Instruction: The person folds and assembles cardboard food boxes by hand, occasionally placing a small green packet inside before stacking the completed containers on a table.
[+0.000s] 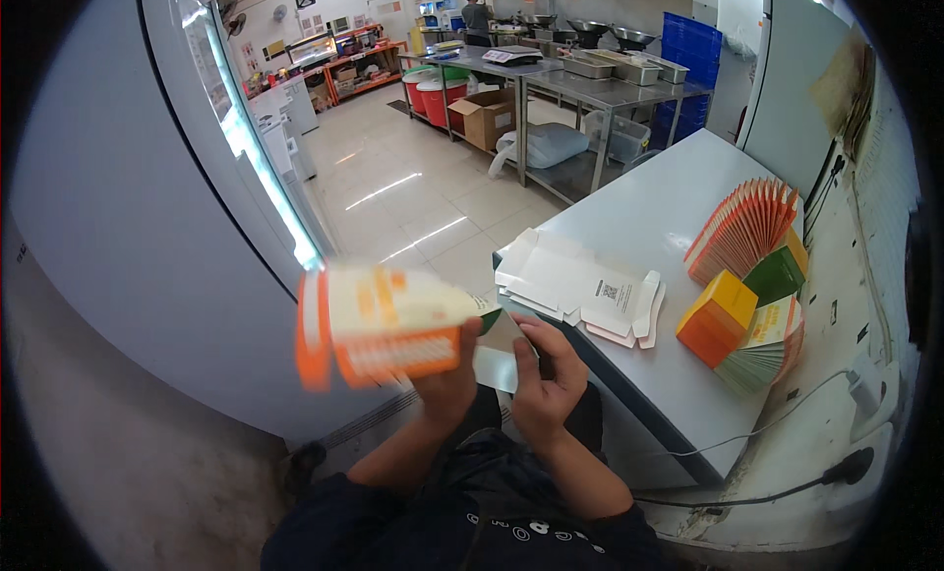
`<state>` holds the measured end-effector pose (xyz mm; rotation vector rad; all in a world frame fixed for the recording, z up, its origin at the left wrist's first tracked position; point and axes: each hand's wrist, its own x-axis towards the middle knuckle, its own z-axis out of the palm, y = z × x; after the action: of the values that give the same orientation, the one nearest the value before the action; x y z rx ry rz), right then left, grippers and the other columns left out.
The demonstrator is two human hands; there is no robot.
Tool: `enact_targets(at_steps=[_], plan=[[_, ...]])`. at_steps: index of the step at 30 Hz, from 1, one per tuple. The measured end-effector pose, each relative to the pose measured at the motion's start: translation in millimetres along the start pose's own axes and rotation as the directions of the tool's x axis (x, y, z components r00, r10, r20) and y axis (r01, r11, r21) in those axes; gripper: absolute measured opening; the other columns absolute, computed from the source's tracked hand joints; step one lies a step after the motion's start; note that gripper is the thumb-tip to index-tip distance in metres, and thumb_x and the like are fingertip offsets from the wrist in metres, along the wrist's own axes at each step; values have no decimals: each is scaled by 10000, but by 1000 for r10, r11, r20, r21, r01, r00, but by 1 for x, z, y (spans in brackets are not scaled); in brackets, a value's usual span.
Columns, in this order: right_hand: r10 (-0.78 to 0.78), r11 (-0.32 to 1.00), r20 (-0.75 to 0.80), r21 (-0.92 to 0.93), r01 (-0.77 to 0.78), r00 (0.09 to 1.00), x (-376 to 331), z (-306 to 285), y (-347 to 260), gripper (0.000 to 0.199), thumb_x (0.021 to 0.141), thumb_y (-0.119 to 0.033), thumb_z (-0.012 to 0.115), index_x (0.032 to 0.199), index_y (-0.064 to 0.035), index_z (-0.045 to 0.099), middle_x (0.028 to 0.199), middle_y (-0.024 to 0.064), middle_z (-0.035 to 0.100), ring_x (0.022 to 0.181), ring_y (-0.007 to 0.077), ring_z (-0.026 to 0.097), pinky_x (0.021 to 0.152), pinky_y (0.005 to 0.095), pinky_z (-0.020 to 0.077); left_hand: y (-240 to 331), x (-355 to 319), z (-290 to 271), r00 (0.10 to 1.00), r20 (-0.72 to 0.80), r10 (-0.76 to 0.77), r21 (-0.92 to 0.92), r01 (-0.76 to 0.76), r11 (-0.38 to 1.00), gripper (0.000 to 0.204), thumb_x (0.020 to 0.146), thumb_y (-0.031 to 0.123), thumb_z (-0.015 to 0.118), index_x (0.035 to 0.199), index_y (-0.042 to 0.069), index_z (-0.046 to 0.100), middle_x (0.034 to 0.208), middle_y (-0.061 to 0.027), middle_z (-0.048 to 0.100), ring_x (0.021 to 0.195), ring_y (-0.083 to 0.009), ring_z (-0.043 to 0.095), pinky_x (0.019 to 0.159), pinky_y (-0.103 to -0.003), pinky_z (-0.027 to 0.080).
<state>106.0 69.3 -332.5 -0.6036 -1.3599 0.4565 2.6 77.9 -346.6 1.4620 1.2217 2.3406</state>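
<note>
A cream and orange folding carton [393,315], smeared by motion, is held out in front of me over the floor. My left hand [447,374] is closed around its lower side. At the carton's right end, my right hand [548,379] pinches a flap, with the fingers bent and the thumb against it. Part of that end shows dark green and white. Nearest to my right hand on the white table lie flat white cartons [575,281] with cut tabs. Farther right is a fanned row of orange cartons [742,232], beside a yellow and orange box [718,315].
The white table [678,192] stands at my right, a cable [747,433] crossing its near corner. A tall glass-doored cabinet [226,119] is at left. Farther back are steel tables [619,91], red bins [438,99], a cardboard box [487,119], blue crates [688,55] and a person [476,20].
</note>
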Motion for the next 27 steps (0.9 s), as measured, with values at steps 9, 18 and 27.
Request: enact_targets(at_steps=[9,18,27], plan=[[155,987,69,33,-157,986,10,-11,5,148,854,6,631,999,31,648,1134,189,650,1024,277,655,907,358,484,-24,-14,-15,873,469,129,616,-429,661,319,959,99,534,1245,-34,485,1196,-140,575,1083,-225,574,941,-345,457],[207,978,97,15,-209,973,8,-13,4,118,848,11,617,960,33,647,1124,166,632,1056,272,624,903,354,476,-14,-6,-37,882,468,65,442,-297,846,322,960,105,541,1245,-33,486,1180,-136,583,1064,-224,581,932,-342,458],[169,983,69,-87,-163,983,1,-13,9,163,761,36,684,923,23,670,893,131,627,749,263,595,669,333,474,-6,2,-49,875,483,-14,253,-125,959,325,960,112,549,1244,-32,487,1164,-131,592,1046,-224,588,922,-338,458]])
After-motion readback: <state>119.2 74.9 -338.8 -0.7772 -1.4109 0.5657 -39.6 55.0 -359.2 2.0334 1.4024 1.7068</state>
